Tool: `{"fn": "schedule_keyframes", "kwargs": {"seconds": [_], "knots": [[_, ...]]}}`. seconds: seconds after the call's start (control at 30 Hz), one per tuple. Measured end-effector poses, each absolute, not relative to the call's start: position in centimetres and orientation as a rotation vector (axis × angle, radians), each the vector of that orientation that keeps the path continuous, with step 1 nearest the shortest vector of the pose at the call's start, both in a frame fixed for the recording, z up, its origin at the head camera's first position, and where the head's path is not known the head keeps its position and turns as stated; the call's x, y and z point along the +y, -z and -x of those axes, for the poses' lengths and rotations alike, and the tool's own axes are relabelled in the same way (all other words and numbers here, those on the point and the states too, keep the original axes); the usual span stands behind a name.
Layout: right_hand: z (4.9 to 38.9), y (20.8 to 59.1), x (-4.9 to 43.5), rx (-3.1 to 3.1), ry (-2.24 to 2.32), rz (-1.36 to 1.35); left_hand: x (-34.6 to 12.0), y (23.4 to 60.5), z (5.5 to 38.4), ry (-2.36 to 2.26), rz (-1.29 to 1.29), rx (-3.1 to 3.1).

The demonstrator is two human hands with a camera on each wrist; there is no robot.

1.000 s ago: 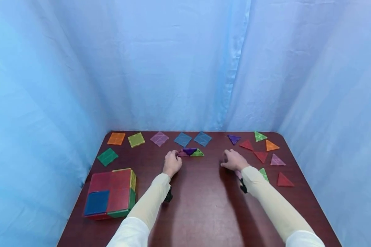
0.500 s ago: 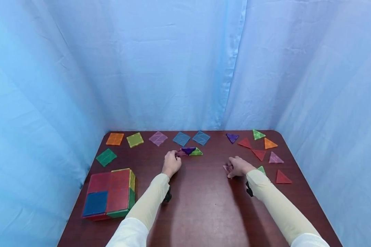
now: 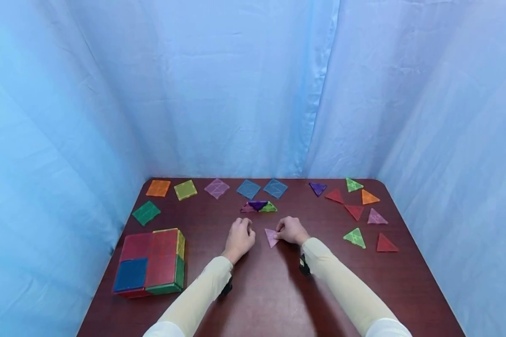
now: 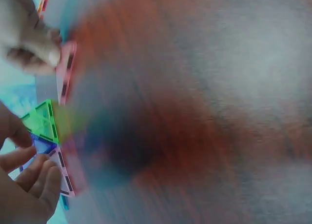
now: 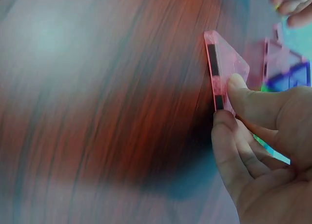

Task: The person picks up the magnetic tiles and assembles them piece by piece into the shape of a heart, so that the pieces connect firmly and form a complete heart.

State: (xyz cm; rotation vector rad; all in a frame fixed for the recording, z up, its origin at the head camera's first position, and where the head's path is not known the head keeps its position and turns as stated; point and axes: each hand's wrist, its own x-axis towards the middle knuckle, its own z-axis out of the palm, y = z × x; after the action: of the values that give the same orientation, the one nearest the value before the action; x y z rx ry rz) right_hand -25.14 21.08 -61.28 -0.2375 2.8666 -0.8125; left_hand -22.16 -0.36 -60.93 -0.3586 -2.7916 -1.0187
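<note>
Between the thumb and fingers of my right hand (image 3: pixel 293 230) is a pink triangular magnetic tile (image 3: pixel 270 237); the right wrist view shows the thumb on the flat face of that pink tile (image 5: pixel 225 58). My left hand (image 3: pixel 239 238) is just left of it, fingers loosely bent, with nothing visible in them. Beyond both hands stands a joined row of triangular tiles: a pink one (image 3: pixel 248 208), a purple one (image 3: pixel 258 205) and a green one (image 3: pixel 269 207). In the left wrist view, the left fingers partly cover the purple tile (image 4: pixel 44 145).
Square tiles, such as a blue one (image 3: pixel 249 189), lie along the back edge. Loose triangles, including a red one (image 3: pixel 387 244) and a green one (image 3: pixel 356 238), are scattered at the right. A boxy block of joined tiles (image 3: pixel 162 260) stands at the left.
My right hand has come in from the right with the pink triangular tile. My left hand has left the joined row and drawn back toward me.
</note>
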Motion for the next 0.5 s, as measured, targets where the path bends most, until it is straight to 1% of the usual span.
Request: {"fn": "schedule_keyframes", "kwargs": {"seconds": [0.2, 0.37, 0.5], "knots": [[24.9, 61.7, 17.4, 2.897, 0.894, 0.182, -1.4, 61.5, 21.4, 0.88, 0.612, -2.879], [24.8, 62.0, 15.6, 2.902, 0.954, 0.179, -2.4, 62.0, 21.9, 0.845, 0.757, -2.867], [24.9, 62.3, 14.8, 2.889, 0.941, 0.203, -3.1, 62.3, 22.1, 0.854, 0.825, -2.913]]}}
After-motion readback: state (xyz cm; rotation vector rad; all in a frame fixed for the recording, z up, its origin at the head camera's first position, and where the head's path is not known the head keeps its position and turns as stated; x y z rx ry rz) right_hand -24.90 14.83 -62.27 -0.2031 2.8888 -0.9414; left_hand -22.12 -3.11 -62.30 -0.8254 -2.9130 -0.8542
